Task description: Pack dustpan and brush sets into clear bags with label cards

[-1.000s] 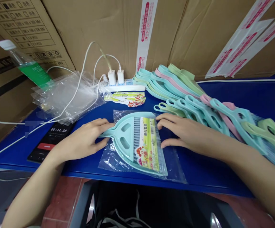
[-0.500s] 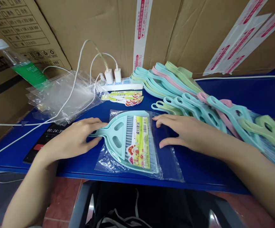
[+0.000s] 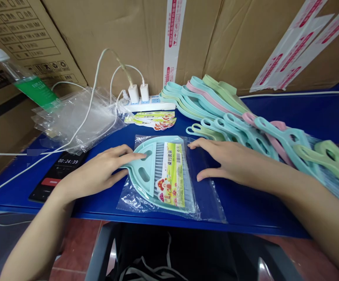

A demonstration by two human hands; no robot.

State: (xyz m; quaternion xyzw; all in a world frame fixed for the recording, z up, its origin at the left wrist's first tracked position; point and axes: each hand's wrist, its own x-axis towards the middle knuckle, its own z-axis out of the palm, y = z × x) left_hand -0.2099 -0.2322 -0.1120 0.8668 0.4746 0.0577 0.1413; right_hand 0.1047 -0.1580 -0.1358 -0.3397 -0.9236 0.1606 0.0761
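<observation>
A light-blue dustpan (image 3: 142,191) lies flat with a grey-bristled brush (image 3: 159,162) inside it. Over the bristles rests a yellow-green printed card (image 3: 173,179). All three are inside a clear plastic bag (image 3: 210,203), whose empty part extends to the right. My left hand (image 3: 107,168) is closed around the dustpan's handle, its index finger stretched over the upper hole. At the bag's right side, my right hand (image 3: 216,160) is open, thumb and fingers apart; its fingertips are at the bag, though whether they press on it is unclear.
Several dustpans (image 3: 210,95) and brushes (image 3: 242,128) are piled at the right. More printed cards (image 3: 154,120) lie behind the bag, near a white power strip (image 3: 152,104). At left are clear bags (image 3: 75,113), a bottle (image 3: 37,88), cables and a phone (image 3: 55,171).
My left hand has shifted slightly right along the handle, and its index finger now reaches onto the dustpan. My right hand and the bag stay nearly in place.
</observation>
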